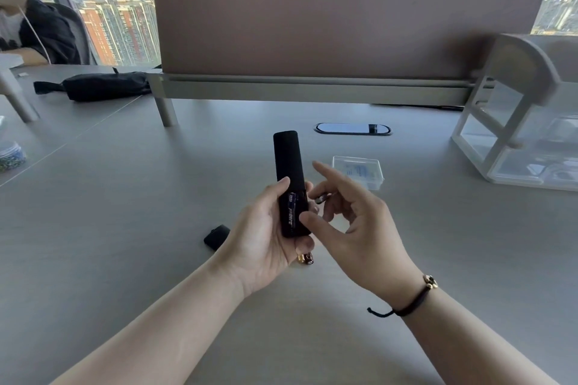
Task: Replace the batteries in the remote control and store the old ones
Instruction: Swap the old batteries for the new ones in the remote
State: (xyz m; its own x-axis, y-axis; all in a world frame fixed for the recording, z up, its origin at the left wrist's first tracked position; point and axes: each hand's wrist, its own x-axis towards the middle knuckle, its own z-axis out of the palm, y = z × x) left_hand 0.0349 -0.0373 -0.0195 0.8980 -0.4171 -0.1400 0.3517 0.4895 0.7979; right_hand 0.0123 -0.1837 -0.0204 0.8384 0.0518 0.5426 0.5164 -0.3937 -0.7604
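The remote control is gripped upright in the left hand, its long axis pointing away, battery bay open toward the right hand, by which a battery is pinched just beside it.

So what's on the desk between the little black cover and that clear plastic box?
In the head view, the left hand holding the remote fills most of the stretch between the black cover and clear box; the right hand hovers beside it.
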